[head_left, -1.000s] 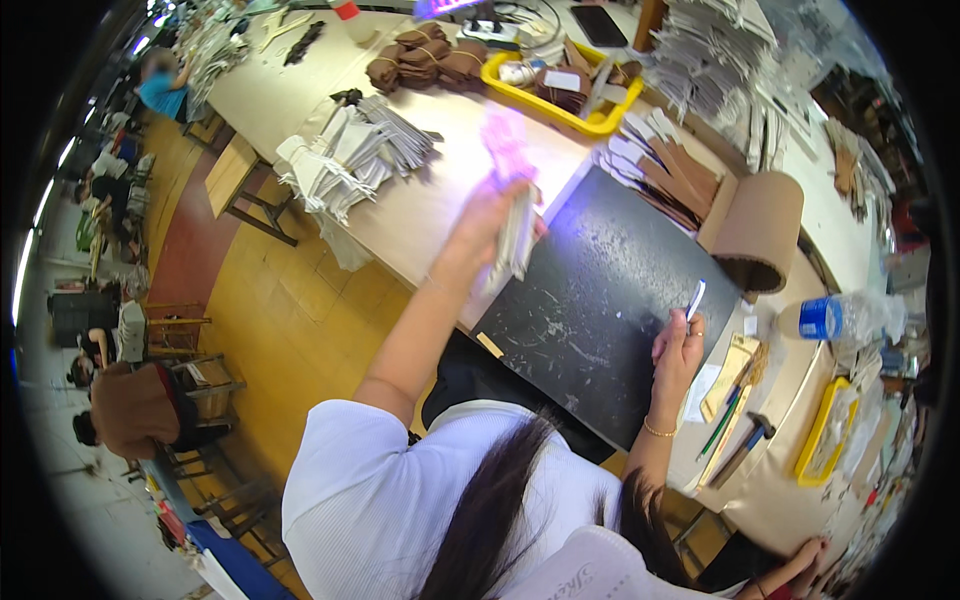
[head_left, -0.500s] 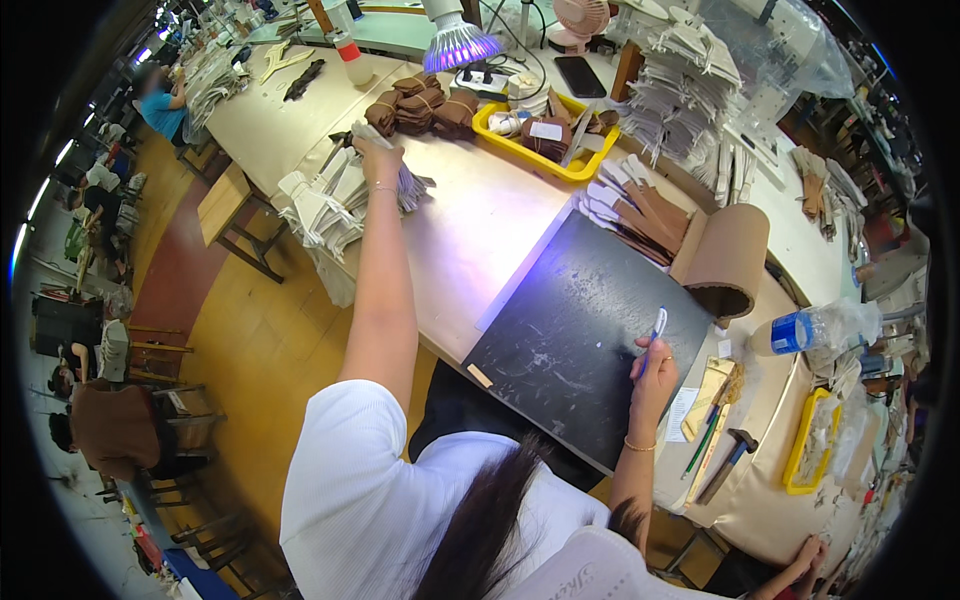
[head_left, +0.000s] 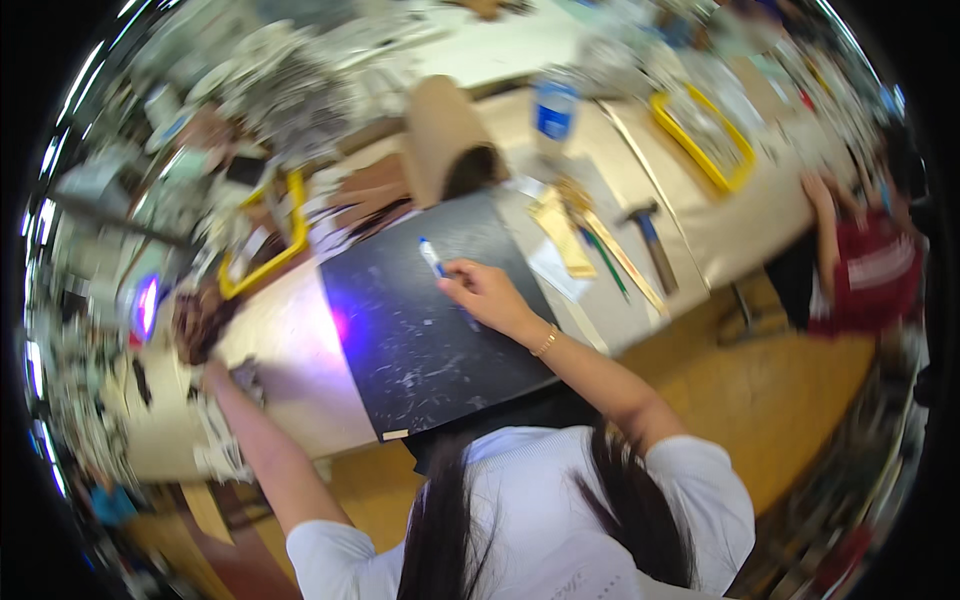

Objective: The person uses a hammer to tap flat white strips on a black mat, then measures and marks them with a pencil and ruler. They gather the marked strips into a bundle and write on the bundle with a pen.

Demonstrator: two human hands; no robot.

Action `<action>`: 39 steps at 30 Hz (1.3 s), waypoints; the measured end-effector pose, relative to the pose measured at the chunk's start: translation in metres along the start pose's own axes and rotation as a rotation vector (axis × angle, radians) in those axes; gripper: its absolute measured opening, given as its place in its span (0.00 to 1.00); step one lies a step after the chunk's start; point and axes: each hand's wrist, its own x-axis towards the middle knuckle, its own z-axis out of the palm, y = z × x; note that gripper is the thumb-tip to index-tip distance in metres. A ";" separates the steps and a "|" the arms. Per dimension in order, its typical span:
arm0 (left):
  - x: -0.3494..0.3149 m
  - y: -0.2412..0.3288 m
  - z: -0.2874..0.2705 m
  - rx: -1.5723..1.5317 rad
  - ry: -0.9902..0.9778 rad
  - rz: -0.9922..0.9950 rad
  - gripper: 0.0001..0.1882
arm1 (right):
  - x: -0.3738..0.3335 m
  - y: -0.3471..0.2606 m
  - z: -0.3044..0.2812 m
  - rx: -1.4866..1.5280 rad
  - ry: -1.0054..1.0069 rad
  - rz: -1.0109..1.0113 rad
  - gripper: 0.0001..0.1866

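My right hand is closed round a blue-and-white pen, held tip-up over the black cutting mat. Far out to the left, my left arm reaches across the table. The left hand is beside a stack of pale, glove-like pieces, near the bundled brown pieces. Motion blur smears its fingers, so its grip does not show. Brown and white flat pieces lie along the mat's far edge, beside a brown cardboard tube.
Behind the brown bundles stands a yellow tray of small items. A hammer, green pencil and yellowish pattern pieces lie right of the mat. Farther off are a blue-labelled bottle, another yellow tray and a person in dark red.
The whole view has swung to the right, bringing the right-hand worker into sight. My right hand still holds the pen over the mat; my left stays out by the pale stack.
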 end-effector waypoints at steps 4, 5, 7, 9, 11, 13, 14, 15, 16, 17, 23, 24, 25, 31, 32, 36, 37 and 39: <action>-0.002 -0.007 -0.003 0.073 -0.069 -0.024 0.43 | -0.029 -0.009 -0.041 -0.102 0.143 -0.163 0.23; 0.001 -0.008 -0.004 0.094 -0.081 -0.022 0.43 | -0.043 -0.026 -0.058 -0.062 0.144 0.005 0.23; 0.003 -0.010 -0.013 0.129 -0.095 -0.020 0.42 | -0.054 -0.014 -0.088 -0.357 0.388 -0.112 0.21; 0.004 -0.010 -0.014 0.166 -0.120 -0.001 0.42 | -0.060 -0.010 -0.119 -0.623 0.484 0.068 0.20; 0.001 0.006 -0.022 0.196 -0.136 0.034 0.41 | -0.057 0.011 -0.145 -0.613 0.522 0.009 0.19; -0.004 0.005 -0.032 0.252 -0.150 0.060 0.40 | -0.058 0.011 -0.154 -0.650 0.503 0.012 0.19; -0.008 0.011 -0.034 0.278 -0.160 0.084 0.40 | -0.060 0.019 -0.154 -0.658 0.549 -0.094 0.19; -0.012 0.018 -0.036 0.317 -0.171 0.111 0.40 | -0.065 0.023 -0.155 -0.620 0.547 -0.102 0.18; -0.017 0.020 -0.040 0.368 -0.181 0.133 0.40 | -0.071 0.025 -0.159 -0.584 0.547 -0.121 0.17; -0.026 0.018 -0.039 0.435 -0.185 0.159 0.39 | -0.081 0.022 -0.164 -0.590 0.570 -0.121 0.17; -0.252 0.201 -0.101 -0.328 -0.329 0.975 0.29 | -0.145 0.074 -0.254 -0.929 0.991 -0.011 0.14; -0.307 0.235 -0.119 -0.312 -0.294 1.211 0.29 | -0.153 0.078 -0.272 -1.027 1.050 0.050 0.15; -0.343 0.260 -0.131 -0.392 -0.410 1.417 0.31 | -0.155 0.086 -0.287 -0.962 1.065 0.055 0.16; -0.471 0.337 -0.090 -0.488 -0.441 1.956 0.38 | -0.149 0.116 -0.307 -0.978 1.014 0.195 0.20; -0.481 0.342 -0.086 -0.457 -0.467 1.984 0.38 | -0.150 0.120 -0.307 -0.945 1.035 0.162 0.19; -0.480 0.343 -0.076 -0.311 -0.369 2.021 0.36 | -0.145 0.126 -0.308 -0.782 1.139 0.095 0.14; -0.480 0.344 -0.074 -0.290 -0.326 2.046 0.36 | -0.142 0.131 -0.312 -0.761 1.187 0.047 0.14; -0.482 0.347 -0.072 -0.278 -0.311 2.055 0.34 | -0.141 0.137 -0.315 -0.732 1.255 -0.009 0.13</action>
